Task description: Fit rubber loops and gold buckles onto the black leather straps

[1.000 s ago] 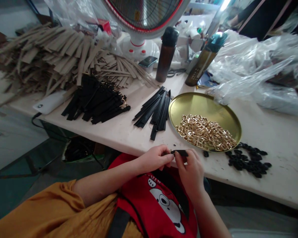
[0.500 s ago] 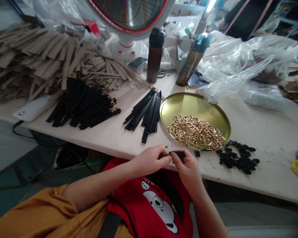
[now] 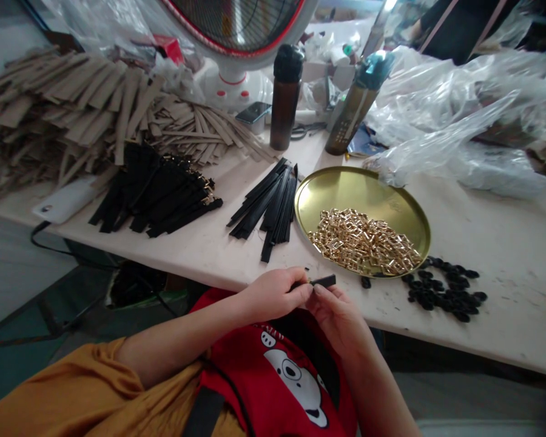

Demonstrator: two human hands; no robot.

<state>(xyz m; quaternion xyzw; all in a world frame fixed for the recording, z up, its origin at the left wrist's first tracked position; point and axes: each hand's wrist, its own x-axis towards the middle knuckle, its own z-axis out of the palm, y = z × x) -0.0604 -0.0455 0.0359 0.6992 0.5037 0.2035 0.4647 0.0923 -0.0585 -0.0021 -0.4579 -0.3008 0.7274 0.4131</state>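
My left hand [image 3: 279, 292] is closed on a narrow black strap [image 3: 324, 281] just over the table's front edge. Thumb and fingers of my right hand [image 3: 334, 309] pinch the same strap from the other side. A speck of gold shows on the strap between the two thumbs, too small to make out fully. Past my hands lies a fan of flat black straps [image 3: 273, 206]. To their right a round gold tray [image 3: 359, 182] holds a heap of small gold buckles [image 3: 364, 243]. Small black loops [image 3: 448, 288] are scattered beside the tray.
Black straps with gold fittings [image 3: 155, 194] lie at the left, before a big pile of beige strips [image 3: 82, 103]. A fan [image 3: 236, 79], a dark bottle [image 3: 286, 103], a tilted bottle [image 3: 352, 112] and scissors [image 3: 307, 129] stand or lie behind. Clear plastic bags [image 3: 459, 127] cover the back right.
My right hand's fingers have shifted down and toward the left along the strap, so more of its right end shows. The left hand keeps its hold. The view has turned slightly.
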